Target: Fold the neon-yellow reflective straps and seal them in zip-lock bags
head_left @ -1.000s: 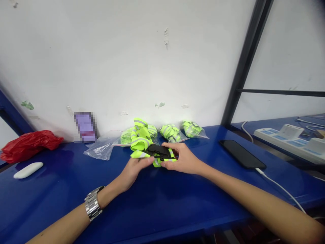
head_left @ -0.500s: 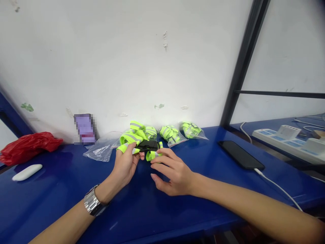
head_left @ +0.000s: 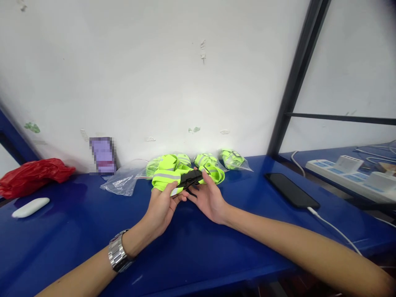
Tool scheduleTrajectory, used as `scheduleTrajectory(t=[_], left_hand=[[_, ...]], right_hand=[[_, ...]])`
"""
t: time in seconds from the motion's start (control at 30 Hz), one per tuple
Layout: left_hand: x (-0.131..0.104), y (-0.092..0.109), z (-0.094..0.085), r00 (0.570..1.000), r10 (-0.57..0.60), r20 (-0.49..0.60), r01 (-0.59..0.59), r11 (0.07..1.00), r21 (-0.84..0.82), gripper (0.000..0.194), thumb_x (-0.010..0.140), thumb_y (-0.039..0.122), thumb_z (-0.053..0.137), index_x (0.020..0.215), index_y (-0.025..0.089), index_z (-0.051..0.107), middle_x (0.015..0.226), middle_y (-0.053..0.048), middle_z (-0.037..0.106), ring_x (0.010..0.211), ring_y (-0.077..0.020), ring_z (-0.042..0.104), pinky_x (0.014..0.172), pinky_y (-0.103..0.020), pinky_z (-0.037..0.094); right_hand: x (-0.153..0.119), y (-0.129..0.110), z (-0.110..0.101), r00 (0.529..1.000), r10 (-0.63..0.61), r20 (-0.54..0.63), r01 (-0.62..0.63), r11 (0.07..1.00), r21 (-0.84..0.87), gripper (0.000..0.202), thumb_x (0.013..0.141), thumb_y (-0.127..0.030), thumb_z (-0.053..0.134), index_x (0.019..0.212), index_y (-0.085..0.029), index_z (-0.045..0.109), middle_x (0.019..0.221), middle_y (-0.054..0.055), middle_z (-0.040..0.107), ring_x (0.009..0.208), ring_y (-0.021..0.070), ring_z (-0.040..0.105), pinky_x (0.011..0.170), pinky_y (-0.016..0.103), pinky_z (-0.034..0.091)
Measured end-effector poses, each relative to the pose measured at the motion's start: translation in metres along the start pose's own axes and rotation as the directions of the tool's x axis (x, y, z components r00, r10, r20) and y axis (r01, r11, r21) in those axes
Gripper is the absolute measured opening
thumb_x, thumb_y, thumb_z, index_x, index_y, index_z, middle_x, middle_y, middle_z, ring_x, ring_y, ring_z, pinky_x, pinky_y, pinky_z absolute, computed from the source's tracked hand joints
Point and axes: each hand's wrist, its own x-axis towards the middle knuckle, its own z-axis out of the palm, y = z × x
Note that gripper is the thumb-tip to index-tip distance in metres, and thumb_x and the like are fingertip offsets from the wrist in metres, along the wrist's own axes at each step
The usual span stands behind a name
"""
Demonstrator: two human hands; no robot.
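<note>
Between both hands, just above the blue table, is a neon yellow-green reflective strap with a grey stripe, looped in a bundle. A black piece, perhaps a buckle or elastic, sits at its middle. My left hand, with a metal watch on the wrist, pinches the strap's near left side between thumb and fingers. My right hand grips the right part, its thumb on top by the black piece and its fingers partly hidden beneath.
Behind are clear bags of folded reflective straps and a flat plastic bag. A phone leans against the wall. Leftward lie a red plastic bag and white case; rightward, a phone on a cable and power strip.
My right hand has turned palm-up and closed on the strap's right end, where its fingers were spread before. The strap bundle has shifted right and is bunched closer together.
</note>
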Motion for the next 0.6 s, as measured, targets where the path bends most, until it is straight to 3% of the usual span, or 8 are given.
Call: scheduleTrajectory(t=[0.13, 0.23, 0.4, 0.5, 0.6], left_hand=[[-0.001, -0.008, -0.006, 0.997, -0.058, 0.060, 0.056, 0.998, 0.041, 0.027, 0.069, 0.019, 0.071, 0.092, 0.013, 0.057, 0.068, 0.000, 0.064, 0.050, -0.0115, 0.060, 0.045, -0.021, 0.048], [-0.001, -0.011, -0.008, 0.998, -0.069, 0.006, 0.069, 0.997, 0.044, 0.026, 0.070, 0.020, 0.070, 0.092, 0.012, 0.059, 0.072, -0.003, 0.066, 0.055, -0.0136, 0.062, 0.049, -0.024, 0.051], [-0.001, -0.007, -0.006, 0.998, 0.029, -0.057, -0.030, 0.999, -0.027, 0.040, 0.075, 0.028, 0.073, 0.112, 0.024, 0.059, 0.114, -0.003, 0.066, 0.097, -0.0201, 0.066, 0.074, -0.031, 0.057], [0.002, -0.007, -0.011, 0.995, 0.054, -0.088, -0.051, 0.998, 0.035, 0.047, 0.067, 0.026, 0.079, 0.111, 0.021, 0.062, 0.113, -0.006, 0.067, 0.098, -0.0206, 0.065, 0.080, -0.031, 0.054], [0.008, -0.009, -0.024, 0.989, 0.100, -0.112, -0.073, 0.972, 0.222, 0.038, 0.064, 0.022, 0.077, 0.100, 0.016, 0.066, 0.105, -0.008, 0.070, 0.096, -0.0212, 0.065, 0.084, -0.030, 0.051]], right_hand=[[0.003, -0.006, -0.001, 0.956, -0.151, -0.251, 0.172, 0.983, 0.066, 0.030, 0.076, -0.043, 0.070, 0.102, -0.030, 0.063, 0.111, -0.003, 0.065, 0.099, 0.0180, 0.061, 0.089, 0.034, 0.050], [0.005, -0.010, 0.000, 0.911, -0.207, -0.357, 0.216, 0.976, -0.016, 0.033, 0.069, -0.032, 0.076, 0.099, -0.024, 0.065, 0.105, 0.000, 0.068, 0.101, 0.0197, 0.061, 0.085, 0.032, 0.050], [0.004, -0.006, -0.002, 0.929, -0.180, -0.323, 0.128, 0.976, -0.176, 0.033, 0.067, -0.030, 0.076, 0.096, -0.017, 0.068, 0.103, 0.006, 0.070, 0.103, 0.0240, 0.062, 0.086, 0.036, 0.050], [0.002, -0.001, -0.007, 0.927, -0.243, -0.285, 0.134, 0.926, -0.353, 0.035, 0.067, -0.031, 0.075, 0.097, -0.015, 0.069, 0.104, 0.008, 0.071, 0.102, 0.0256, 0.063, 0.090, 0.038, 0.048], [0.001, 0.002, -0.014, 0.914, -0.309, -0.264, 0.098, 0.797, -0.596, 0.030, 0.070, -0.030, 0.069, 0.095, -0.014, 0.070, 0.100, 0.009, 0.072, 0.096, 0.0255, 0.064, 0.085, 0.036, 0.049]])
